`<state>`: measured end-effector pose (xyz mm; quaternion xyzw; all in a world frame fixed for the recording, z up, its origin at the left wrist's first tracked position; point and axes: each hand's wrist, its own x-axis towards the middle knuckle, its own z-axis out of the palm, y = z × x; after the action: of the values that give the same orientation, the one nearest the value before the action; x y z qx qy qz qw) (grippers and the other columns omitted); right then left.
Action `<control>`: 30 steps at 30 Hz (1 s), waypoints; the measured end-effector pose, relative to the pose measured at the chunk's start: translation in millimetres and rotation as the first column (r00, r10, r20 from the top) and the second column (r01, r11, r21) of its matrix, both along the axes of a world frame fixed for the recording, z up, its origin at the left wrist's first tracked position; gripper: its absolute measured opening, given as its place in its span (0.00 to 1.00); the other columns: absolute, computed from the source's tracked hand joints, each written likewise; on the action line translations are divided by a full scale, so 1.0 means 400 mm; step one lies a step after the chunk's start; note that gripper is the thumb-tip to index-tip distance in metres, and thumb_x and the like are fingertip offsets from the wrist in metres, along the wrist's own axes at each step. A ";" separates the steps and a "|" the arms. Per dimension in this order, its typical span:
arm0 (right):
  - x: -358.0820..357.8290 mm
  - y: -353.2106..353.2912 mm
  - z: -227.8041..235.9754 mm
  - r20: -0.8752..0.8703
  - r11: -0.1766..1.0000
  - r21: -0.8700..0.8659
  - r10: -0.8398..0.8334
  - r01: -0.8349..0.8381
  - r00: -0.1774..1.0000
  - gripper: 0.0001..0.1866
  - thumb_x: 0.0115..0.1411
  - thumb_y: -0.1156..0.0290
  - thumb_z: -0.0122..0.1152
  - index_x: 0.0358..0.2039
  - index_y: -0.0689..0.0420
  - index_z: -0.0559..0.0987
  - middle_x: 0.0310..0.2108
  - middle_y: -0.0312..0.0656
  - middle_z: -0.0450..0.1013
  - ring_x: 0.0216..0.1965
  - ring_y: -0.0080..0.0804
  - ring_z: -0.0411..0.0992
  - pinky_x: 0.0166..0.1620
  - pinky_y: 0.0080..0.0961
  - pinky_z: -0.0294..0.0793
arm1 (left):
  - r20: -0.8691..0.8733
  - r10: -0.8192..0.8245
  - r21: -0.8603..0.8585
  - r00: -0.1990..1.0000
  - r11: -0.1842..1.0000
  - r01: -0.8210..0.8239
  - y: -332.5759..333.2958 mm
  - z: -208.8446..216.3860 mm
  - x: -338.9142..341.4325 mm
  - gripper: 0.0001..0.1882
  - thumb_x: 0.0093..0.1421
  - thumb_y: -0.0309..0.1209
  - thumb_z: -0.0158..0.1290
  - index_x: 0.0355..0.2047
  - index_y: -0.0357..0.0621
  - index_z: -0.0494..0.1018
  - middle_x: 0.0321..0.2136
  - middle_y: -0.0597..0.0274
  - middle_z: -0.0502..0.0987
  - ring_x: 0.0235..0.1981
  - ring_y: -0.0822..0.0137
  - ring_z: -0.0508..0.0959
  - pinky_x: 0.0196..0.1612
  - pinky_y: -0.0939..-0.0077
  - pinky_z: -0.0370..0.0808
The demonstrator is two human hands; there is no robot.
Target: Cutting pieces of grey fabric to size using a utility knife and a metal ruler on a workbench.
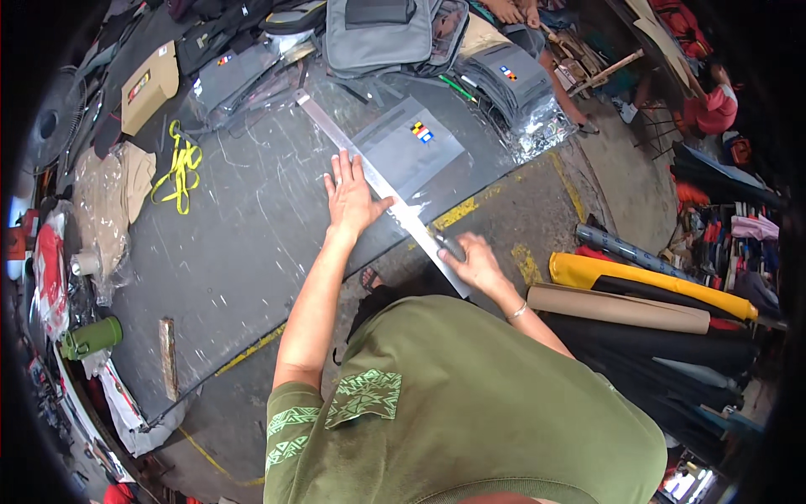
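A long metal ruler (pixel 327 126) lies slanting across the dark worktable, its near end sticking out past the front edge. Under or against it lies a flat grey fabric panel (pixel 411 160) with a small coloured flag-like patch. My left hand (pixel 353 197) rests flat on the ruler, fingers spread, next to the panel's left side. In my right hand (pixel 478 265) is a dark-handled tool (pixel 452 247) that looks like a cutter knife; its blade cannot be made out. This hand is beside the ruler's near end, at the table edge.
Grey bags (pixel 378 42) and more patched grey panels (pixel 512 76) sit along the far side. A yellow strap (pixel 178 172), a wooden strip (pixel 169 357) and a green bottle (pixel 92 338) are to the left. Rolls of material (pixel 621 307) lie at right. Another person (pixel 714 105) is in the background.
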<state>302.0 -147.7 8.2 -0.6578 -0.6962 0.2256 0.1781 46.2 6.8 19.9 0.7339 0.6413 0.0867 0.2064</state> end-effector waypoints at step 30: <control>0.128 0.037 0.134 -0.407 0.971 -0.196 -0.210 0.140 0.889 0.11 0.65 0.68 0.67 0.42 0.62 0.80 0.29 0.29 0.74 0.33 0.15 0.70 0.37 0.18 0.71 | -0.066 -0.222 0.243 0.973 0.942 0.232 -0.093 0.045 0.050 0.25 0.64 0.48 0.57 0.56 0.47 0.75 0.46 0.52 0.73 0.49 0.50 0.76 0.50 0.53 0.75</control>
<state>353.2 -133.0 62.0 -0.6654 -0.5578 0.4016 0.2912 66.1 -30.4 37.7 0.8244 0.5404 0.1282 0.1090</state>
